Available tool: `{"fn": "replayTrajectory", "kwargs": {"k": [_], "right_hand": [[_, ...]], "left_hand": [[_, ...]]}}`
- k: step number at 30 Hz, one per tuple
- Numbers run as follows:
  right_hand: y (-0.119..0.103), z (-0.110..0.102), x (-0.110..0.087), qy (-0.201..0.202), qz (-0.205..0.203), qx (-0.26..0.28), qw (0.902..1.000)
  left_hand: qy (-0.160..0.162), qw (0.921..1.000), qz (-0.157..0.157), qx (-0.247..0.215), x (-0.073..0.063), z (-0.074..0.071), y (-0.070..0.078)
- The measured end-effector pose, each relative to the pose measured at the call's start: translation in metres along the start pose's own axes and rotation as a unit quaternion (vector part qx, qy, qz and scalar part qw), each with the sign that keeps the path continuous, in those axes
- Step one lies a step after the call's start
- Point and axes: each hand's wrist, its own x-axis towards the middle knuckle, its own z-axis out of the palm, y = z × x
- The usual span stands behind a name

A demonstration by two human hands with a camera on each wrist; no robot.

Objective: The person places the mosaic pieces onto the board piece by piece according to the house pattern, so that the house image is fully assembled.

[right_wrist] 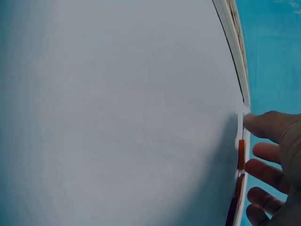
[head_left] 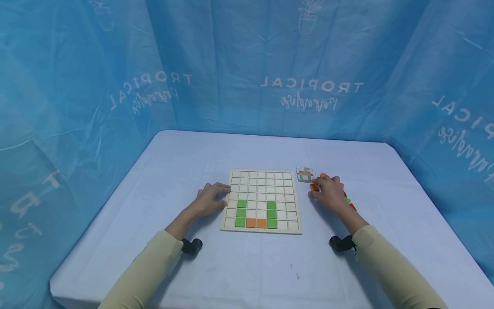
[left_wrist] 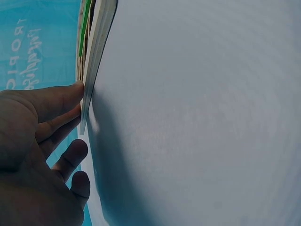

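Note:
A pale wooden grid board lies on the table. Green tiles make two columns in its near rows, and two orange tiles join them along the bottom. My left hand touches the board's left edge with thumb and fingertips spread apart, as the left wrist view also shows. To the right of the board, my right hand hovers low over loose tiles. An orange tile lies between its thumb and forefinger. In the right wrist view the fingers are spread beside an orange tile, with no clear grip.
A small pattern card lies by the board's upper right corner. Loose red and green tiles lie partly hidden beneath the right hand. White cloth covers the table, with blue printed curtains around it.

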Motion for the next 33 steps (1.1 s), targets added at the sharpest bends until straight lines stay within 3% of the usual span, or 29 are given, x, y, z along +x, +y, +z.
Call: {"fn": "replayTrajectory", "kwargs": {"k": [27, 33], "right_hand": [[0.004, 0.000, -0.003, -0.008, -0.015, 0.016, 0.9997], [-0.011, 0.001, -0.003, -0.003, -0.053, 0.056, 0.9970]], "left_hand": [[-0.002, 1.0000, 0.001, -0.009, -0.003, -0.003, 0.003], [0.001, 1.0000, 0.004, -0.008, -0.003, -0.003, 0.003]]}}
